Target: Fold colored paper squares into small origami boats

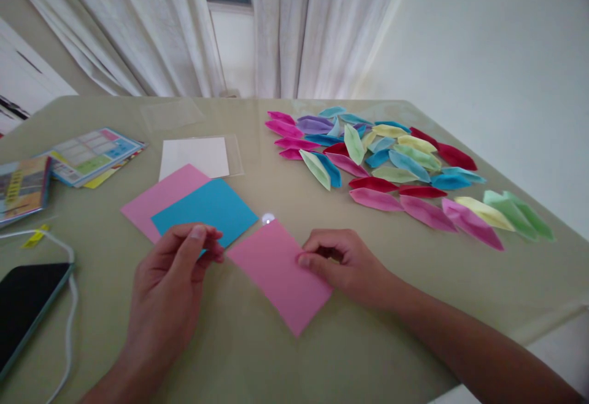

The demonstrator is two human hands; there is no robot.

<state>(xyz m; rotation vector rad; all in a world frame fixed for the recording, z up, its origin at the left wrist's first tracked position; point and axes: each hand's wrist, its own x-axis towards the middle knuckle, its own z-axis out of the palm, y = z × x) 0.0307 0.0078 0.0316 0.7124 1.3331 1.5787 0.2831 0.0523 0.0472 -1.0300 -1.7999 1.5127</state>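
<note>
Paper (276,275), a pink square, sits between your hands with one corner pointing toward you. Your right hand (347,266) pinches it at its right edge, thumb on top; I cannot tell whether it lies flat on the surface (257,367). Your left hand (170,281) is half curled at the near corner of a blue sheet (207,208), thumb beside the bent fingers; whether they press together or touch that sheet, I cannot tell. The blue sheet overlaps a second pink sheet (159,202), and just beyond them lies a white sheet (196,154). On your left you have a phone (34,300), a white cable (70,330) and some booklets (21,186). Folded pieces (375,200) in many colours spread across the far right.
</note>
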